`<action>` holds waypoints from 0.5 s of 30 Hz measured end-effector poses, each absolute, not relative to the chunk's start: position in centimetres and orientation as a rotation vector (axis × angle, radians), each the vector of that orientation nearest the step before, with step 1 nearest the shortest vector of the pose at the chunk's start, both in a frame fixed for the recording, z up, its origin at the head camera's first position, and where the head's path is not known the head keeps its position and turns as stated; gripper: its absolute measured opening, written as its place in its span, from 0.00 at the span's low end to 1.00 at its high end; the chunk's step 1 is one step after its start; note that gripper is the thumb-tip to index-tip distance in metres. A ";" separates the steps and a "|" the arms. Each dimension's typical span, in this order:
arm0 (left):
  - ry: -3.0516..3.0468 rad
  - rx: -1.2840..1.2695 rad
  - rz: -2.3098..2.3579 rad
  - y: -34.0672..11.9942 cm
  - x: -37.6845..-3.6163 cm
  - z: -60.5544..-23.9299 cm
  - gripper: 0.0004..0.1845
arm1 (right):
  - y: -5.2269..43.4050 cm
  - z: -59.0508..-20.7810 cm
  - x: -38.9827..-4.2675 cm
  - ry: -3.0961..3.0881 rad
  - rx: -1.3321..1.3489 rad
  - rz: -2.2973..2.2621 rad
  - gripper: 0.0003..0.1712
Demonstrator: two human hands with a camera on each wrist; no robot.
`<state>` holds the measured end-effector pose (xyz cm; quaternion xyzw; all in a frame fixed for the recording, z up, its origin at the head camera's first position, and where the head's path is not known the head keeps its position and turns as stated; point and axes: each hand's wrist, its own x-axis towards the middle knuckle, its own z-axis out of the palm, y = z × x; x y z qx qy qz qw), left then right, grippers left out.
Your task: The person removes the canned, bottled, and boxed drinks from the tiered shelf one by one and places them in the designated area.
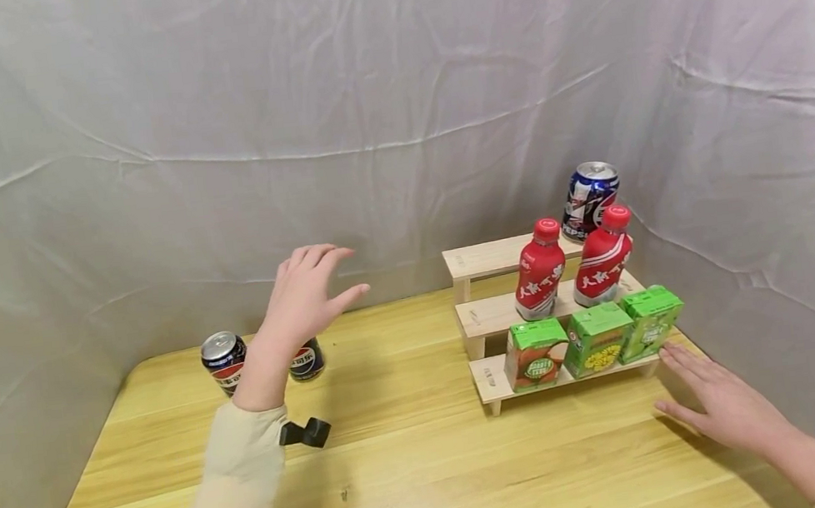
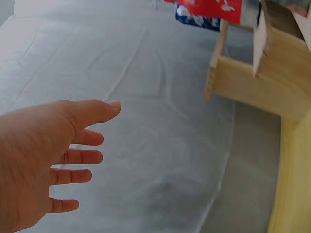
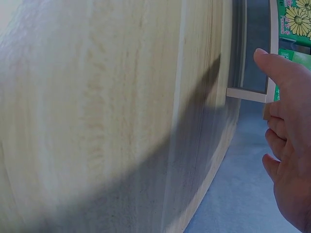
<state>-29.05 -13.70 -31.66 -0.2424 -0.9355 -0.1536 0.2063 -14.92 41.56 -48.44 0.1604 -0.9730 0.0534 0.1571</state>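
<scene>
My left hand is raised at centre-left of the head view, fingers straight and spread, holding nothing. The left wrist view confirms this: open palm against the white cloth, nothing in it.

Nearest things to it are two cans standing upright on the table. One can sits just left of my forearm, silver top up. The second can is partly hidden behind my wrist. Both lie below and slightly behind the hand in frame; their long axes are vertical. The left hand is far nearer to them than the right.

My right hand lies flat at lower right, fingers straight, resting on the table just right of the rack. The right wrist view shows the fingers loose and close to the rack's bottom step, but I cannot tell whether they touch it.

The rack, right of centre, carries three green cartons on the bottom step, two red bottles on the middle one, and a blue can at top right.
</scene>
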 end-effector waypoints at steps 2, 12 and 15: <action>-2.587 -0.685 -0.437 -13.0 -29.1 -31.3 0.31 | 41.6 -48.4 -14.9 -2.783 0.465 0.150 0.47; -2.554 -0.749 -0.451 -8.9 -29.6 -28.8 0.31 | 41.5 -48.3 -14.9 -2.777 0.472 0.148 0.46; -2.560 -0.764 -0.448 -7.4 -29.9 -28.0 0.31 | 41.5 -48.2 -14.9 -2.778 0.468 0.149 0.46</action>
